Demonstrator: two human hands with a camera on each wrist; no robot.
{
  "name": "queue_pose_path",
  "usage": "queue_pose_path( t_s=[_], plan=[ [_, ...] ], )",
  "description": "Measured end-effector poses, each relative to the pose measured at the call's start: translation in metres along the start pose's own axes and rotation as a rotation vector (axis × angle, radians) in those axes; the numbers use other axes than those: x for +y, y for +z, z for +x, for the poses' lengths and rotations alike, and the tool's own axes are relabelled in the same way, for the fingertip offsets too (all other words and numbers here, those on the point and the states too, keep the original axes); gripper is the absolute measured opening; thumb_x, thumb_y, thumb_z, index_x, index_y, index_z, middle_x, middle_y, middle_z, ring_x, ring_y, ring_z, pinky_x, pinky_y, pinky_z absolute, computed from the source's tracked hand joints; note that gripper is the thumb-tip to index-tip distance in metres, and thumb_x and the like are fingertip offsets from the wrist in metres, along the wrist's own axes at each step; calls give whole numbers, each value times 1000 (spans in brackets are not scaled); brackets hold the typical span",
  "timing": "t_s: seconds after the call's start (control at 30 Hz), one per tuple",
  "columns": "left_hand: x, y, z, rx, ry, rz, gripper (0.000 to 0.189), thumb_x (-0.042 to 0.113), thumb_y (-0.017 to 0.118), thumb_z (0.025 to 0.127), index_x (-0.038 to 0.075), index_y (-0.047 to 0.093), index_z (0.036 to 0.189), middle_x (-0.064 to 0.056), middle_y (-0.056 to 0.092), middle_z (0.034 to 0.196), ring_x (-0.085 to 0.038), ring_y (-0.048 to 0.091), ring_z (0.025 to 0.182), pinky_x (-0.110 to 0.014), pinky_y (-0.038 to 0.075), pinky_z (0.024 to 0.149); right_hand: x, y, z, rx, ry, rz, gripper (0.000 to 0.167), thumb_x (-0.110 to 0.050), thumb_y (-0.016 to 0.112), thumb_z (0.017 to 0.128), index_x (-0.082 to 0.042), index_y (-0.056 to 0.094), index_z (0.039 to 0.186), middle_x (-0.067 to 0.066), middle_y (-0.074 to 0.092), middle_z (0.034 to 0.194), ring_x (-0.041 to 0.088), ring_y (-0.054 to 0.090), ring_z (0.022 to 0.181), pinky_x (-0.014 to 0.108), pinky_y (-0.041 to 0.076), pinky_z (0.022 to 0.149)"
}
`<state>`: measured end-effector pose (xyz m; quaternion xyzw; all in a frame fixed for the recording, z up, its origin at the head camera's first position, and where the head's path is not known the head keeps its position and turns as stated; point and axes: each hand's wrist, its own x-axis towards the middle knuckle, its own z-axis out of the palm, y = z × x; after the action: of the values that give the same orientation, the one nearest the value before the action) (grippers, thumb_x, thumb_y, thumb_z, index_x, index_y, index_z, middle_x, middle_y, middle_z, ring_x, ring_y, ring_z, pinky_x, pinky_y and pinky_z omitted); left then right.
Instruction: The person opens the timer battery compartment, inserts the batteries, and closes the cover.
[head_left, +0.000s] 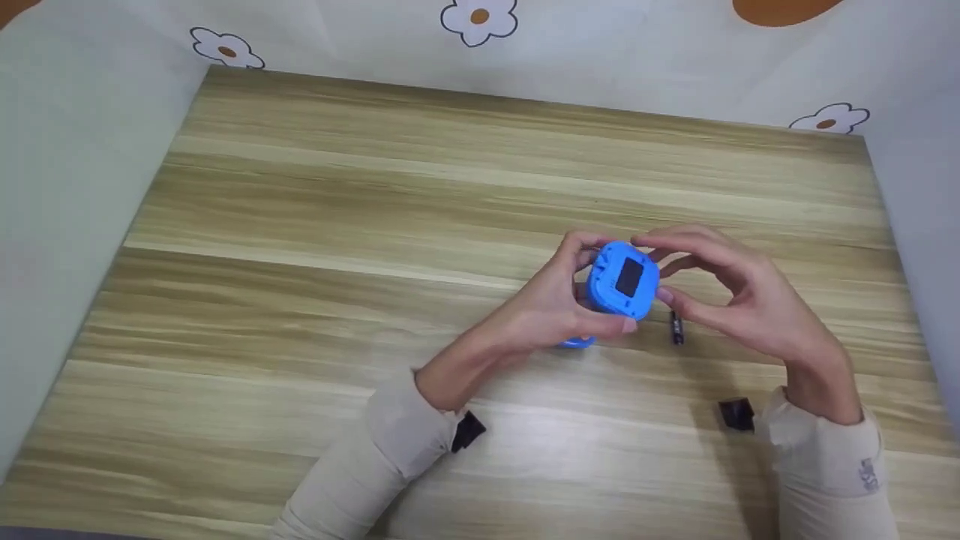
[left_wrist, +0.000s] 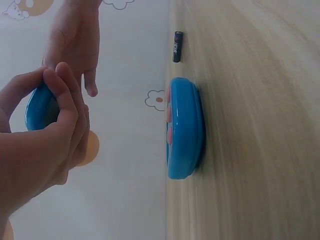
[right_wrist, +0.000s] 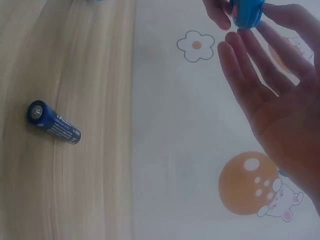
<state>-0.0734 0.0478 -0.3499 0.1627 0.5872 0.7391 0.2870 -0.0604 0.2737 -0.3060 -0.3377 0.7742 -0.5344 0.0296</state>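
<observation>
My left hand (head_left: 536, 311) holds a small blue plastic device (head_left: 609, 289) above the table, with the thumb along its near edge and the fingers round its far side. The device has rounded corners, and a dark rectangle, perhaps a battery opening, shows on its upward face. At its right side, my right hand (head_left: 739, 296) pinches it between thumb and index fingertips, while the other fingers stay fairly straight in the right wrist view. Below lies a second blue piece with pink buttons (left_wrist: 186, 127), mostly hidden by my left hand in the head view.
A dark blue cylindrical battery (right_wrist: 54, 122) lies on the wood-grain table (head_left: 300, 300), below my right hand. Black blocks sit by both cuffs, one by the left sleeve (head_left: 468, 432) and one by the right (head_left: 737, 414). A pale flower-patterned wall (head_left: 600, 60) stands behind the table.
</observation>
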Motion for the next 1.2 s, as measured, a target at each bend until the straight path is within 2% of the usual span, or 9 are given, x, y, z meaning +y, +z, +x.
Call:
queue_pose_path(
  t_s=[0.1,0.2,0.27,0.4,0.57,0.73,0.93,1.03,1.2],
  plan=[
    [-1,-3,1,-63,22,-120,78,-11,76,76,13,38,140,-4,46,131,-25,62,107,-38,53,88,-1,-2,-1,-27,9,-20,62,24,68,74,12,51,133,28,52,131,33,50,117,31,48,92],
    [0,-4,1,-91,-2,-202,82,-17,70,77,15,37,145,-7,46,133,-28,64,102,-41,54,86,-3,-2,-1,-35,66,-76,68,21,72,73,7,50,136,23,52,135,30,50,120,29,48,93],
    [1,-4,1,-80,-26,-192,85,-17,70,77,17,32,146,-8,46,134,-28,64,102,-39,53,87,-3,0,0,-32,111,-107,69,19,75,73,4,51,137,18,53,135,28,51,118,28,48,92],
    [2,-4,-1,-50,-9,-21,82,-7,78,77,14,26,137,-8,47,136,-19,57,113,-30,47,95,-3,4,1,-24,167,-126,71,14,80,72,0,54,136,13,55,132,26,55,110,29,49,90],
    [2,-8,-1,-49,112,172,73,0,82,75,8,39,134,-3,43,132,-19,54,112,-28,47,95,-2,8,3,-29,170,-146,71,8,85,68,1,56,133,12,56,123,25,54,106,32,49,88],
    [4,-13,1,-36,187,239,69,-1,79,75,8,49,136,-2,42,124,-19,56,104,-29,51,84,-3,8,2,20,181,-157,67,9,85,67,1,58,128,11,58,120,25,55,103,31,49,86],
    [6,-14,1,-8,187,291,75,-4,77,75,8,41,140,-1,43,132,-17,57,92,-30,52,76,-3,8,2,51,171,-208,65,8,86,66,2,60,125,11,59,119,25,54,102,27,49,83],
    [5,-12,0,41,200,404,74,-2,80,75,8,40,137,-2,46,132,-16,57,87,-26,53,71,-4,9,4,73,141,-221,66,10,85,65,4,58,125,13,58,121,26,53,106,27,50,83],
    [1,-6,1,107,247,579,71,5,83,74,6,45,134,-6,44,131,-12,59,96,-21,53,75,-9,19,10,123,42,-237,66,12,85,62,8,58,123,18,58,117,27,53,105,28,50,81]
  ],
)
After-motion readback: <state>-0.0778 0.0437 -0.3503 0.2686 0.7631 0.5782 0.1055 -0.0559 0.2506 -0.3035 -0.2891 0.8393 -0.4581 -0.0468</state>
